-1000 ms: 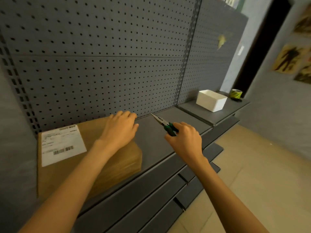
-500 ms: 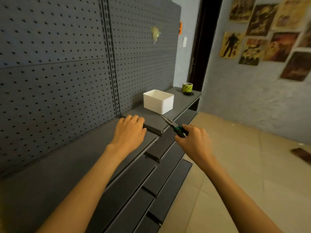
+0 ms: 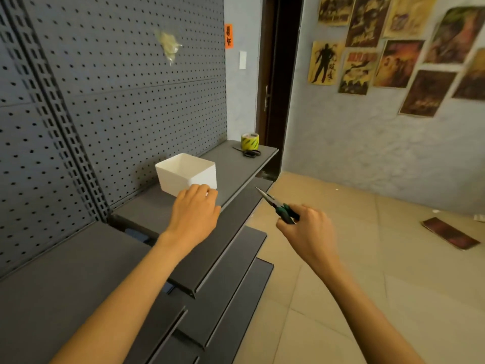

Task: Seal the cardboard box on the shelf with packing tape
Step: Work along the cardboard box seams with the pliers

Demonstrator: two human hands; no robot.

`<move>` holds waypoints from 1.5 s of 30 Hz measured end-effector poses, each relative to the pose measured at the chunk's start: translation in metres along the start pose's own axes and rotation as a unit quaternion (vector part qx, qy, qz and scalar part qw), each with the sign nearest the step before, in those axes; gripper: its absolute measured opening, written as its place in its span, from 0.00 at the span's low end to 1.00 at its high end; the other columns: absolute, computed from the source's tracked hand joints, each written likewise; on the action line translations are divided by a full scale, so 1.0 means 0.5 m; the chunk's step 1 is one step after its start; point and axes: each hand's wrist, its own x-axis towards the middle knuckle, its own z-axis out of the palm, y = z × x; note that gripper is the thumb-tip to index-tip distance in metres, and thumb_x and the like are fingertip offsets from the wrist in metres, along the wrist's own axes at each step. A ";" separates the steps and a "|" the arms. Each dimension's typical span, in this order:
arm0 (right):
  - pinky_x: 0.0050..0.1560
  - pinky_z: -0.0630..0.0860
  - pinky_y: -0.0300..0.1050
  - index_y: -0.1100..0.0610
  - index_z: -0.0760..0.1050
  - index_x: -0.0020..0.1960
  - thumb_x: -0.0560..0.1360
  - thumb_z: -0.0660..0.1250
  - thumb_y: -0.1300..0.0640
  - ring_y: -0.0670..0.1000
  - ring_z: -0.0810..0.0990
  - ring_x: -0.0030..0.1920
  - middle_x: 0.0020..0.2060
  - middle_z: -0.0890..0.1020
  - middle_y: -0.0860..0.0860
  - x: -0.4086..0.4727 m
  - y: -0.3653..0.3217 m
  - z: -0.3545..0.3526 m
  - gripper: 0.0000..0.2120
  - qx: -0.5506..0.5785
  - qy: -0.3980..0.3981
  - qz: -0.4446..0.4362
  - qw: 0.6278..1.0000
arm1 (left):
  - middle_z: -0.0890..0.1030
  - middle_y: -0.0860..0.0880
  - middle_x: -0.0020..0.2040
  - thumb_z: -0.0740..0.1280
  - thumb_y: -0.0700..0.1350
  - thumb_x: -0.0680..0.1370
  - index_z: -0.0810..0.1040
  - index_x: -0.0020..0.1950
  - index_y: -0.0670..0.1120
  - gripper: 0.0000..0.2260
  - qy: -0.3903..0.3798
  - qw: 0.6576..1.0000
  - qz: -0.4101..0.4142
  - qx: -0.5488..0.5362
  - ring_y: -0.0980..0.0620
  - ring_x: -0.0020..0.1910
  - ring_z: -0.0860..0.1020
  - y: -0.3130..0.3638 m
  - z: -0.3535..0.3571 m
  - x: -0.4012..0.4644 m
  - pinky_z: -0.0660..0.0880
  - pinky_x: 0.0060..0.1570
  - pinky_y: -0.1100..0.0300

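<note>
reaching out over a dark grey shelf (image 3: 236,177), a person's left hand (image 3: 195,214) hovers palm down with its fingers loosely bent and nothing in them, the fingertips just in front of the near corner of a white open-topped bin (image 3: 187,173). the right hand (image 3: 308,232), out past the shelf's front edge and above the tiled floor (image 3: 367,258), grips the green handles of a pair of needle-nose pliers (image 3: 274,203), whose slim metal nose points up and to the left, toward the shelf's edge. the roll of packing tape (image 3: 249,141) stands at the shelf's far end, near a dark doorway (image 3: 278,74); it is yellow-green with dark markings, and sits on its flat side so that its open core faces upward, with no long axis to speak of. touching its base on the near side lie black scissors (image 3: 249,153), their tips pointing left along the shelf. the cardboard box is out of frame. behind the shelf rises a grey pegboard (image 3: 118,101) with a small pale packet (image 3: 168,46) hanging on it, blurred; posters (image 3: 380,48) cover the wall to the right, and a dark flat object (image 3: 450,232) lies on the floor.
</note>
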 end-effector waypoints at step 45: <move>0.30 0.70 0.48 0.54 0.80 0.42 0.69 0.70 0.54 0.50 0.73 0.31 0.31 0.76 0.49 0.713 -0.240 0.476 0.04 0.202 -0.236 -0.370 0.876 | 0.77 0.44 0.61 0.67 0.47 0.77 0.75 0.64 0.43 0.17 0.021 0.939 -0.334 0.076 0.43 0.63 0.73 -0.409 0.206 0.310 0.70 0.60 0.47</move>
